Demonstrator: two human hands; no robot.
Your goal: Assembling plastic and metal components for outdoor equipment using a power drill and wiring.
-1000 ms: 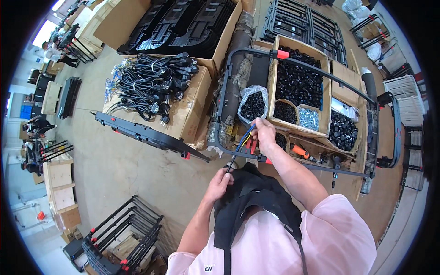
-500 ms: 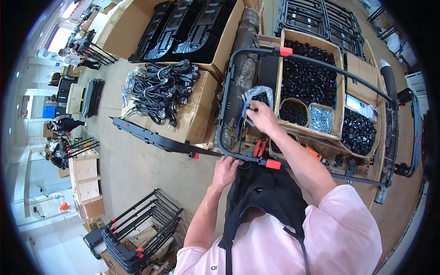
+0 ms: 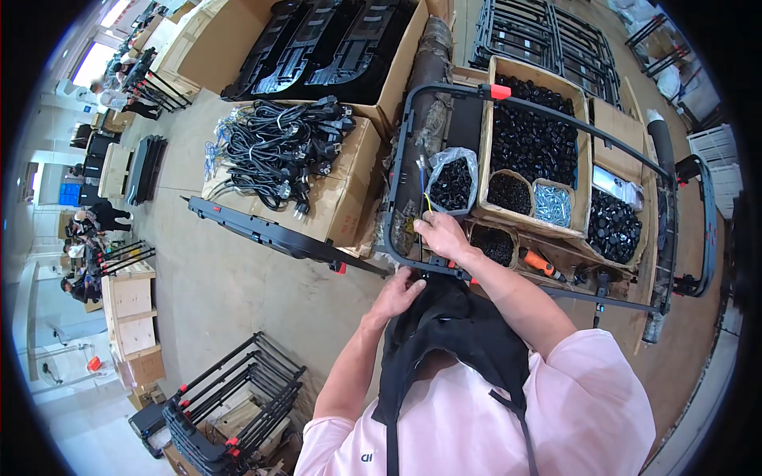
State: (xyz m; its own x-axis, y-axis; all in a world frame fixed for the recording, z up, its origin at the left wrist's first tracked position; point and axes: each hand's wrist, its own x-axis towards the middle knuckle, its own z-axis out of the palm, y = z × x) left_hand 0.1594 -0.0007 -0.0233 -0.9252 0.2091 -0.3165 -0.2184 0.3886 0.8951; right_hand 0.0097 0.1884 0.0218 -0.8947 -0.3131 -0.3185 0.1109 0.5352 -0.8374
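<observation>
The right hand [image 3: 442,235] is pinching one black cable [image 3: 421,246] between thumb and fingers, closed narrow around it, and at least two coloured wires [image 3: 427,198], a yellow and a blue, are rising just beyond the fingertips. The left hand [image 3: 399,293] is curling nearer the body, below and left of that grip, by the lower rail of one black frame [image 3: 456,89]; I cannot tell whether it is holding the cable's lower part. Two red clips are showing on this frame, one far beyond the grip and one partly hidden by the right forearm.

Just beyond the grip, one clear bag [image 3: 459,152] is holding small black pieces. To its right, one big box [image 3: 584,163] is carrying black caps, with one round tub of dark bits and one tub of silver screws [image 3: 553,205] sitting inside its near end. One more round tub [image 3: 494,243] is standing close right of the grip, and one orange-bodied tool [image 3: 542,264] is lying farther right.

The frame's left rail is edging the grip's left side, and the wires are standing in a narrow gap between rail and bag. The lower rail is crossing between the hands. Left of the left hand, bare floor [image 3: 222,293] is stretching outward below one long black bar [image 3: 262,228].
</observation>
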